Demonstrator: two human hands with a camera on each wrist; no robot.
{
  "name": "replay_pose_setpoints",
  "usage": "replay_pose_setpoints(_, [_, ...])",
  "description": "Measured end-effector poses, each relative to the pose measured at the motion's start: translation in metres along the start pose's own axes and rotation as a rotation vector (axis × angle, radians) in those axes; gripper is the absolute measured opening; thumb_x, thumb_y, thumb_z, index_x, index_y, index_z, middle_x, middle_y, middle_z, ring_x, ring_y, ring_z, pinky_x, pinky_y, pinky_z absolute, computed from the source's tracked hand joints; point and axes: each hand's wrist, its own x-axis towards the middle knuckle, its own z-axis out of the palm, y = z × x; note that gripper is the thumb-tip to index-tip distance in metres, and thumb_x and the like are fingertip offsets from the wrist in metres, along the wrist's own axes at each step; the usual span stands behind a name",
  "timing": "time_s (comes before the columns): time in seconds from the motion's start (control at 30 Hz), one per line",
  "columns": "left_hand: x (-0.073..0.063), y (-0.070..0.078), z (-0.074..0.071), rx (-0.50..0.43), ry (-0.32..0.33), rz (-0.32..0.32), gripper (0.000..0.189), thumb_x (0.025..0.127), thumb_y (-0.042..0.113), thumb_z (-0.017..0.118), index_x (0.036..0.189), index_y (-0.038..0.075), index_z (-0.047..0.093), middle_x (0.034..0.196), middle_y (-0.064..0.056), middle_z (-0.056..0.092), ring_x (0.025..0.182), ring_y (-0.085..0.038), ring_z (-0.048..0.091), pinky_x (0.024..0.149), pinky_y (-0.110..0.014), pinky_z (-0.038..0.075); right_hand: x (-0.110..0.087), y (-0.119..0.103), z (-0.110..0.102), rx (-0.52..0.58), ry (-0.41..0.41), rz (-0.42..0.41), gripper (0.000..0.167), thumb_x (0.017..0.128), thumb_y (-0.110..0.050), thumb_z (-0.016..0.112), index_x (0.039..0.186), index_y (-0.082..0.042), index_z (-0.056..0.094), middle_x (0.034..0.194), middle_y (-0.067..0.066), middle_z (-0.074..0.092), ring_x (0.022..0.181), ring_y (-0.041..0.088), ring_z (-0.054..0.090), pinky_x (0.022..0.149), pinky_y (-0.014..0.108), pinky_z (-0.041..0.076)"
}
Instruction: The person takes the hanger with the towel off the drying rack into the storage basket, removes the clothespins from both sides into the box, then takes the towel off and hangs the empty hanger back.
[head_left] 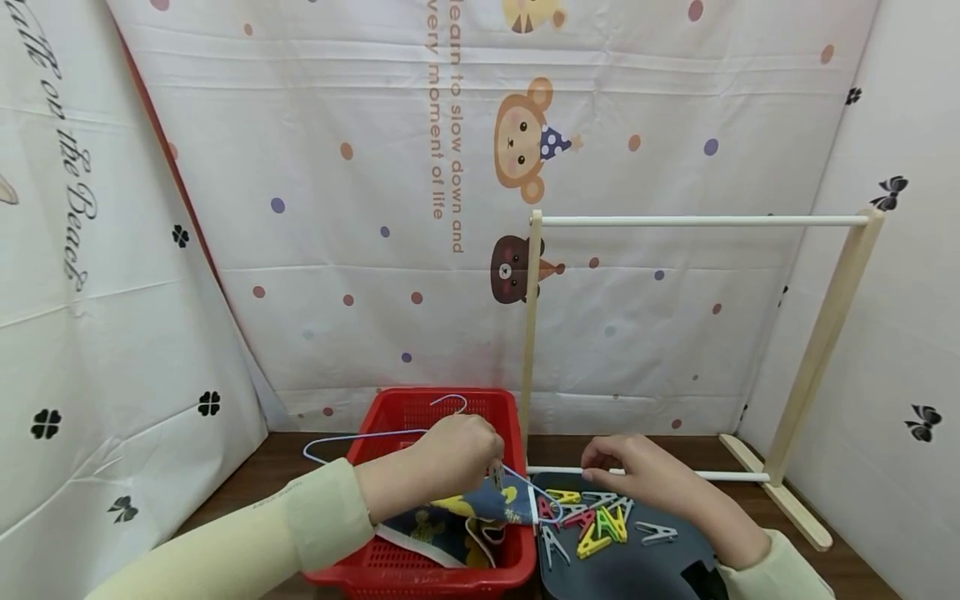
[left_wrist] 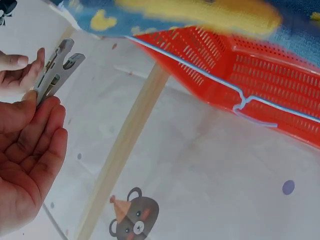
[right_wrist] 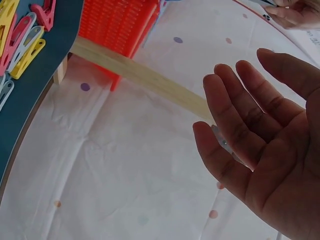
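Note:
My left hand (head_left: 453, 457) is over the red basket (head_left: 423, 577), pinching a grey clothespin (left_wrist: 56, 72) between thumb and fingers. Just below it lies a blue cloth with yellow patterns (head_left: 512, 501), draped over the basket's right side. A light blue wire hanger (head_left: 360, 435) lies across the basket beside the cloth, its hook toward the back. My right hand (head_left: 637, 468) hovers near the pile of clothespins, its fingers relaxed and holding nothing; the right wrist view shows its bare palm (right_wrist: 280, 155). Several yellow, red, green and grey clothespins (head_left: 606, 527) lie below it.
A dark grey tray or lid (head_left: 637, 571) carries the clothespins, right of the basket. Behind it stands a wooden rack with a white top rod (head_left: 705, 222) and a lower rod (head_left: 720, 476). Printed white cloth (head_left: 337, 250) hangs around the brown table.

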Motion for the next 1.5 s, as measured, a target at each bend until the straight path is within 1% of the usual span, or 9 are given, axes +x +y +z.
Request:
replay_pose_setpoints(0.13, [0.001, -0.002, -0.006, -0.014, 0.051, -0.001, 0.011, 0.085, 0.021, 0.084, 0.089, 0.012, 0.082, 0.08, 0.001, 0.078, 0.076, -0.011, 0.071, 0.074, -0.021, 0.061, 0.0, -0.005, 0.0, 0.01, 0.001, 0.008, 0.015, 0.099, -0.029, 0.067, 0.102, -0.016, 0.073, 0.096, -0.008, 0.073, 0.085, -0.002, 0.065, 0.074, 0.023, 0.056])
replay_pose_setpoints(0.37, [0.001, -0.012, -0.019, -0.185, 0.145, -0.042, 0.011, 0.087, 0.016, 0.081, 0.097, 0.01, 0.08, 0.088, -0.002, 0.079, 0.082, -0.013, 0.069, 0.077, -0.023, 0.061, 0.001, -0.017, 0.001, 0.012, 0.071, -0.046, 0.013, 0.099, -0.025, 0.066, 0.104, -0.014, 0.072, 0.099, -0.003, 0.074, 0.085, -0.004, 0.063, 0.072, 0.023, 0.056])
replay_pose_setpoints(0.5, [-0.001, -0.018, -0.031, -0.212, 0.215, -0.022, 0.023, 0.09, 0.016, 0.079, 0.11, 0.007, 0.078, 0.102, -0.006, 0.079, 0.094, -0.018, 0.07, 0.084, -0.028, 0.062, 0.004, -0.03, 0.0, -0.054, 0.221, -0.098, 0.01, 0.097, -0.016, 0.068, 0.107, -0.013, 0.071, 0.1, -0.002, 0.074, 0.086, 0.001, 0.065, 0.072, 0.024, 0.057])
replay_pose_setpoints(0.63, [-0.004, -0.021, -0.041, -0.256, 0.253, -0.035, 0.037, 0.089, 0.018, 0.08, 0.125, 0.008, 0.073, 0.117, -0.007, 0.077, 0.108, -0.02, 0.07, 0.092, -0.033, 0.062, 0.009, -0.046, 0.001, -0.137, 0.415, -0.165, 0.019, 0.091, -0.009, 0.075, 0.11, -0.012, 0.072, 0.104, -0.001, 0.075, 0.092, 0.014, 0.069, 0.077, 0.03, 0.061])
replay_pose_setpoints(0.73, [-0.005, -0.021, -0.044, -0.283, 0.293, -0.03, 0.04, 0.089, 0.02, 0.08, 0.127, 0.01, 0.072, 0.118, -0.006, 0.077, 0.109, -0.02, 0.07, 0.091, -0.031, 0.062, 0.012, -0.057, 0.0, -0.176, 0.531, -0.2, 0.028, 0.086, -0.007, 0.08, 0.113, -0.01, 0.072, 0.107, 0.002, 0.075, 0.097, 0.02, 0.07, 0.081, 0.035, 0.062])
replay_pose_setpoints(0.87, [-0.005, -0.021, -0.043, -0.294, 0.387, 0.027, 0.039, 0.088, 0.019, 0.081, 0.125, 0.009, 0.074, 0.114, -0.006, 0.077, 0.104, -0.019, 0.071, 0.088, -0.027, 0.062, 0.018, -0.066, -0.001, -0.2, 0.61, -0.247, 0.036, 0.081, -0.005, 0.084, 0.115, -0.007, 0.071, 0.108, 0.005, 0.075, 0.097, 0.02, 0.069, 0.082, 0.04, 0.063])
replay_pose_setpoints(1.07, [-0.003, -0.018, -0.043, -0.295, 0.494, 0.093, 0.041, 0.084, 0.017, 0.085, 0.122, 0.006, 0.075, 0.109, -0.007, 0.078, 0.101, -0.019, 0.071, 0.088, -0.027, 0.062, 0.029, -0.076, -0.003, -0.228, 0.68, -0.4, 0.045, 0.074, -0.001, 0.088, 0.114, -0.007, 0.071, 0.106, 0.005, 0.075, 0.094, 0.018, 0.069, 0.081, 0.039, 0.063])
replay_pose_setpoints(1.2, [-0.001, -0.017, -0.042, -0.316, 0.529, 0.108, 0.041, 0.081, 0.013, 0.087, 0.119, 0.004, 0.075, 0.107, -0.008, 0.079, 0.1, -0.02, 0.071, 0.087, -0.028, 0.062, 0.034, -0.08, -0.006, -0.244, 0.697, -0.446, 0.045, 0.072, 0.002, 0.088, 0.113, -0.007, 0.072, 0.104, 0.005, 0.075, 0.091, 0.018, 0.07, 0.079, 0.039, 0.063])
replay_pose_setpoints(1.5, [-0.001, -0.017, -0.039, -0.372, 0.503, 0.085, 0.043, 0.084, 0.015, 0.085, 0.123, 0.004, 0.073, 0.112, -0.009, 0.078, 0.103, -0.02, 0.072, 0.087, -0.028, 0.062, 0.041, -0.078, -0.01, -0.278, 0.715, -0.568, 0.046, 0.066, 0.004, 0.09, 0.107, -0.007, 0.073, 0.098, 0.006, 0.075, 0.083, 0.015, 0.068, 0.073, 0.034, 0.063])
